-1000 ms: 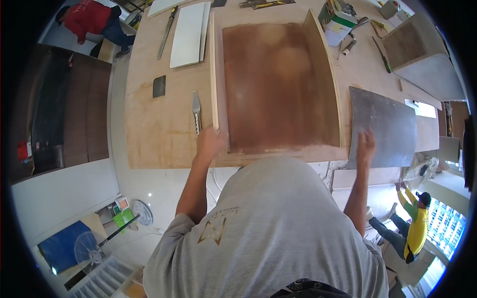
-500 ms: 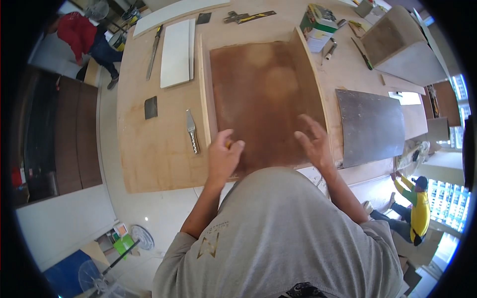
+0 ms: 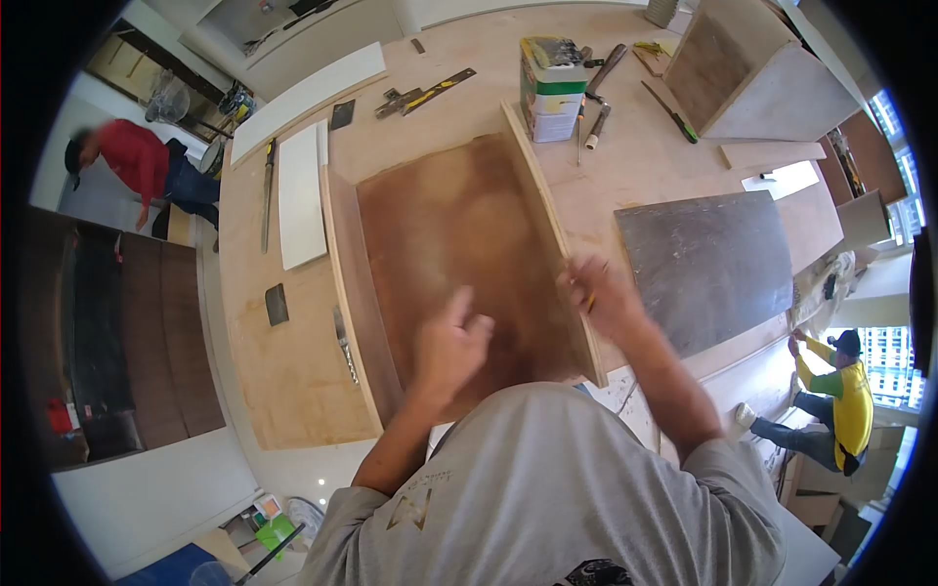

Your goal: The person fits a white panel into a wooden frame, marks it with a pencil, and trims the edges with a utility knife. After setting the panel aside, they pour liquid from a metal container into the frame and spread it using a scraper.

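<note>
In front of me is a shallow wooden box (image 3: pixel 540 205) with raised side panels and a stained brown bottom. Above that bottom hovers my left hand (image 3: pixel 451 347), fingers apart and slightly blurred, with nothing visible in it. My right hand (image 3: pixel 604 295) is closed at the top edge of the right side panel. A small yellow-orange stick, perhaps a pencil, shows between its fingers; most of it is hidden. Just outside the left panel lies a knife-like tool (image 3: pixel 346 347) with a shiny patterned handle, partly covered by the panel.
On the worktable (image 3: pixel 293 400) are white boards (image 3: pixel 301 200), a saw (image 3: pixel 268 195), a metal square (image 3: pixel 430 93), a tin (image 3: pixel 554 93), a hammer (image 3: pixel 608 70) and a dark panel (image 3: pixel 705 269). One person (image 3: pixel 142 166) is far left, another (image 3: pixel 848 410) far right.
The box appears turned and nearer in view, its left panel now partly covering the knife-like tool. My right hand has closed at the right panel; the yellow-orange thing earlier showed in my left hand.
</note>
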### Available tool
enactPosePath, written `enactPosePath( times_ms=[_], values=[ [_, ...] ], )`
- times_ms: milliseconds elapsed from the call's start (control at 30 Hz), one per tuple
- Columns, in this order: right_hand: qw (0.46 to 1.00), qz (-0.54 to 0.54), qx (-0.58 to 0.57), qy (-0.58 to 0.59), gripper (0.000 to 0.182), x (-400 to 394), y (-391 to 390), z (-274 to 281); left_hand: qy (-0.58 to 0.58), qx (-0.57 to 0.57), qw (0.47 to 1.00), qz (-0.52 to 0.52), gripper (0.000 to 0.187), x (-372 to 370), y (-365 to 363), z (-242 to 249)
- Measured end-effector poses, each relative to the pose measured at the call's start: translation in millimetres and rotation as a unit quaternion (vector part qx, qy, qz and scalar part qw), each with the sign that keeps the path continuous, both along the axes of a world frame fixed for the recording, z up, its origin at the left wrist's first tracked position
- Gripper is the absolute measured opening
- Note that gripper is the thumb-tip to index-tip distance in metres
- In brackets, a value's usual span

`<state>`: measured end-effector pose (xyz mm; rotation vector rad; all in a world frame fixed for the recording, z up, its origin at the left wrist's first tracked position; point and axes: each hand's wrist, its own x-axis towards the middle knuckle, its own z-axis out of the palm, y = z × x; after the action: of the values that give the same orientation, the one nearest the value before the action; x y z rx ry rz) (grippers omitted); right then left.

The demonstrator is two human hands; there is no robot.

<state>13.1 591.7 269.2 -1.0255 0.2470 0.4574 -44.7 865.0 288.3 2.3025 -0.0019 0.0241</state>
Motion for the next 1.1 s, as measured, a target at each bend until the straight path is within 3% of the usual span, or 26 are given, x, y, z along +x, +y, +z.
enactPosePath(
  times_ms=[33, 100, 167, 300, 367, 433, 567, 633, 700, 767, 933, 967, 1000, 1033, 1100],
  values=[
    [0.987, -0.050, -0.143, -0.058, 0.023, 32, -20, 5, -0.056, 0.156, 0.985, 0.034, 0.060, 14, 18, 3],
    [0.957, -0.157, -0.225, -0.093, 0.024, 110, -49, 34, 0.193, 0.258, 0.922, 0.214, 0.064, 45, 40, 29],
    [0.893, -0.195, -0.354, -0.199, 0.030, 207, -86, 28, -0.017, 0.400, 0.882, 0.248, 0.070, 51, 114, -39],
    [0.735, -0.217, -0.565, -0.306, 0.042, 347, -93, 42, 0.124, 0.305, 0.893, 0.308, 0.076, 63, 145, -65],
    [0.706, -0.093, -0.614, -0.341, 0.014, 406, -98, 13, 0.151, 0.280, 0.892, 0.322, 0.076, 68, 124, -41],
    [0.659, -0.012, -0.652, -0.374, 0.031, 450, -94, -14, 0.149, 0.271, 0.892, 0.330, 0.075, 69, 125, -42],
    [0.529, 0.033, -0.745, -0.405, 0.029, 478, -81, -25, 0.128, 0.286, 0.894, 0.320, 0.075, 68, 133, -53],
    [0.430, 0.074, -0.820, -0.370, 0.023, 474, -74, -6, 0.119, 0.284, 0.896, 0.321, 0.076, 66, 134, -54],
    [0.669, -0.041, -0.684, -0.290, 0.030, 469, -59, 14, 0.124, 0.279, 0.896, 0.323, 0.077, 68, 136, -55],
    [0.587, -0.108, -0.709, -0.375, 0.033, 443, -32, 50, 0.145, 0.274, 0.894, 0.325, 0.079, 69, 138, -56],
    [0.516, -0.226, -0.646, -0.515, 0.014, 328, 42, 90, 0.110, 0.242, 0.908, 0.323, 0.076, 65, 140, -53],
    [0.490, -0.224, -0.595, -0.596, 0.006, 303, 50, 79, 0.089, 0.236, 0.913, 0.321, 0.075, 63, 143, -58],
    [0.504, -0.198, -0.549, -0.637, 0.003, 267, 64, 76, 0.025, 0.242, 0.921, 0.305, 0.070, 61, 146, -65],
    [0.465, -0.182, -0.525, -0.689, 0.005, 233, 77, 77, -0.040, 0.244, 0.924, 0.293, 0.065, 58, 150, -73],
    [0.486, -0.125, -0.529, -0.684, 0.007, 162, 101, 59, -0.141, 0.214, 0.929, 0.268, 0.055, 47, 148, -72]
  ],
)
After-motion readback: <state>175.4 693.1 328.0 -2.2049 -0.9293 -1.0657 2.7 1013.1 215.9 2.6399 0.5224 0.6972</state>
